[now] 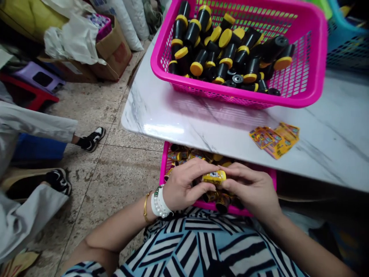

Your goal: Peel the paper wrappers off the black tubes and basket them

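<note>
My left hand (pixel 186 184) and my right hand (pixel 250 188) are both closed on one small bottle with a yellow label (pixel 214 176), held level just above my lap. Under it sits a pink basket (pixel 166 161) on my knees, filled with several labelled bottles. A little stack of yellow stickers (pixel 275 138) lies on the white marble table (pixel 178 115) ahead of my right hand. At the table's far side stands a larger pink basket (pixel 311 57) heaped with several black bottles with yellow caps (pixel 227 50).
To the left another person's legs in grey trousers and black shoes (pixel 92 139) stretch over the tiled floor. Cardboard boxes (pixel 115 50), plastic bags and low stools stand at the back left. A blue basket (pixel 346 42) sits at the table's far right.
</note>
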The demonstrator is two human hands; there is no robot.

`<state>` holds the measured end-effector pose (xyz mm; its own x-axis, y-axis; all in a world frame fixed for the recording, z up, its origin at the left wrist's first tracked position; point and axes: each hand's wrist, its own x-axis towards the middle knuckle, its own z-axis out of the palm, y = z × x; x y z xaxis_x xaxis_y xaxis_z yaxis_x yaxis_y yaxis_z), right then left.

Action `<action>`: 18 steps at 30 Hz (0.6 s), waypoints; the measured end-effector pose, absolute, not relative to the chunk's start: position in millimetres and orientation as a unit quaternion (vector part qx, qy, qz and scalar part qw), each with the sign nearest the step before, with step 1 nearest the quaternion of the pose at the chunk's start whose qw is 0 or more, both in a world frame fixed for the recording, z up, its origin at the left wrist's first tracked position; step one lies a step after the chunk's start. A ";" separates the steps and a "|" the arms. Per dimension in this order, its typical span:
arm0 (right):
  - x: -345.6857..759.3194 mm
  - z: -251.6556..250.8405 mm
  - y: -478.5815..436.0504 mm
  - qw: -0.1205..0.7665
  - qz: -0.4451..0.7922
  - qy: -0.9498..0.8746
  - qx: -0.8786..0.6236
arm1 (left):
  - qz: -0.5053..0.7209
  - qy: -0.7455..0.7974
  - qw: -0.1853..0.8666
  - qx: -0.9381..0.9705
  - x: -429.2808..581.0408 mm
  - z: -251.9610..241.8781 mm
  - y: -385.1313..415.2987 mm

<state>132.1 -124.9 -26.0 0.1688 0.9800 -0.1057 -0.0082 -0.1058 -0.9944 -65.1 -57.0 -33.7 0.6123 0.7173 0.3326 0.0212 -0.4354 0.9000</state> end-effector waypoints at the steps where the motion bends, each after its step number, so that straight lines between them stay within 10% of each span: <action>1: 130.7 -27.8 -124.3 0.513 0.517 -0.389 -0.563 | 0.367 0.228 0.469 0.770 -65.0 -35.0 -54.8; 8: 133.0 -48.2 -133.7 0.440 0.689 -0.273 -0.507 | 0.256 0.286 0.682 0.622 -67.7 -37.3 -61.4; 18: 138.2 -50.2 -142.4 0.534 0.596 -0.393 -0.453 | 0.176 0.289 0.868 0.364 -57.9 -47.3 -76.9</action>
<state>138.2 -142.4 -50.2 -0.0208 0.9925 -0.1203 -0.2807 -0.1212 -0.9521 -57.9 -76.9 -47.3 0.7713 0.5162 -0.3724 -0.0956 0.6723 0.7341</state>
